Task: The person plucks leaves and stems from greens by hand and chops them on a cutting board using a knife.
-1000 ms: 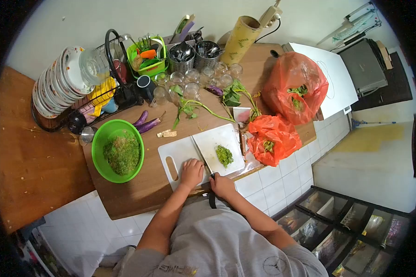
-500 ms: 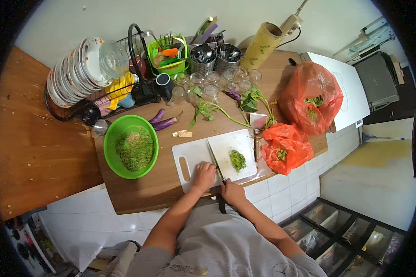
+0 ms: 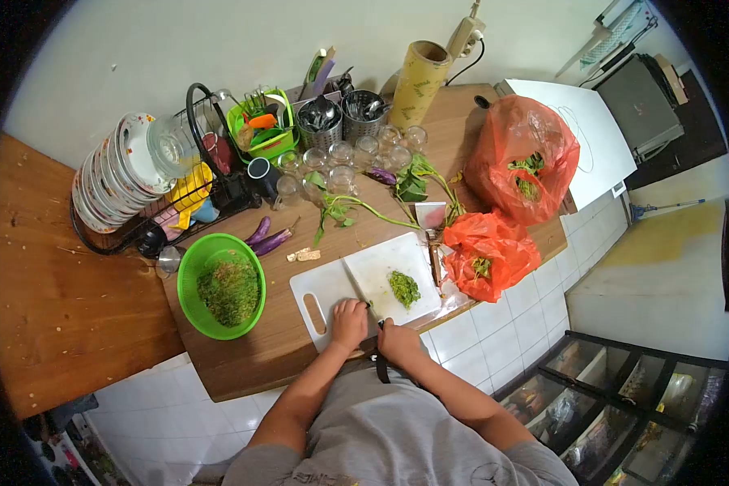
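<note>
While right hand [image 3: 399,343] grips knife [image 3: 356,281] by handle, fingers wrapped, left hand [image 3: 350,323] bunches fingers beside blade, any pinch unclear; knife likely light, stiff, handle safest hold.

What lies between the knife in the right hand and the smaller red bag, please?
In the head view, chopped greens on the cutting board, then a wooden-handled tool by its edge, lie between the knife and red bag.

- A kitchen: cutting board [image 3: 329,285], chopped greens [image 3: 404,289] on it
- Left of the cutting board, plates [image 3: 123,174] in a rack [image 3: 230,194]
- Beyond the cutting board, glasses [image 3: 341,154] and metal cutlery holders [image 3: 321,134]
- Right of the cutting board, red bags [image 3: 510,190] of greens
</note>
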Demonstrator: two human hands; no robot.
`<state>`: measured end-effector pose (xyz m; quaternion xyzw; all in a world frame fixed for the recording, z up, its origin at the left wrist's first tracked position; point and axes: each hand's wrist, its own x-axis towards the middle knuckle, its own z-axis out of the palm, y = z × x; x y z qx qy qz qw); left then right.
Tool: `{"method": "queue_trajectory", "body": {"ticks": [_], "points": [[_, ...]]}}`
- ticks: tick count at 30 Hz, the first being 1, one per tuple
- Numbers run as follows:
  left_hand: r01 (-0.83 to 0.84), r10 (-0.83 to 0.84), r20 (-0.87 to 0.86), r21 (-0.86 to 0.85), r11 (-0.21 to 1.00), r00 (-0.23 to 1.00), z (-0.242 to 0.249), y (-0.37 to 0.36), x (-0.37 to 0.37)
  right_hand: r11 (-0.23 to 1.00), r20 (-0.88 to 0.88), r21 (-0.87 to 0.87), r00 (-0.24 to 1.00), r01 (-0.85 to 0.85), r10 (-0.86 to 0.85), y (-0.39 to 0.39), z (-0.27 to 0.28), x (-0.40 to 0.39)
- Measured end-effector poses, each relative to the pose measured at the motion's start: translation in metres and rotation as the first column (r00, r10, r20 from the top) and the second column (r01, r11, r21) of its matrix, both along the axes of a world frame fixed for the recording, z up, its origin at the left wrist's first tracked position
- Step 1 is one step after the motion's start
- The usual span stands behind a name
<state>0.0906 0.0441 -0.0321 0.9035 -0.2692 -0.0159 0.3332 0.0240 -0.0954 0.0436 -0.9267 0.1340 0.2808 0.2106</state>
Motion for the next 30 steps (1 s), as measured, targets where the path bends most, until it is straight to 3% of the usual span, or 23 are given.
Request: {"method": "queue_trajectory", "body": {"ticks": [13, 23, 30], "points": [[-0.038, 0.038, -0.01, -0.024, 0.999, 0.999, 0.0, -0.003, 0.002, 0.998, 0.057, 0.016, 0.997, 0.06, -0.06, 0.005, -0.019, -0.006], [-0.056, 0.059, -0.084, 0.036, 0.998, 0.995, 0.003, -0.003, 0.001, 1.0, -0.029, 0.014, 1.0, 0.008, -0.008, 0.006, 0.002, -0.002], [-0.078, 0.078, -0.033, 0.005, 0.997, 0.996, 0.002, -0.001, 0.001, 1.0, -0.061, 0.0, 0.998, 0.007, -0.007, 0.005, 0.004, 0.001]]}}
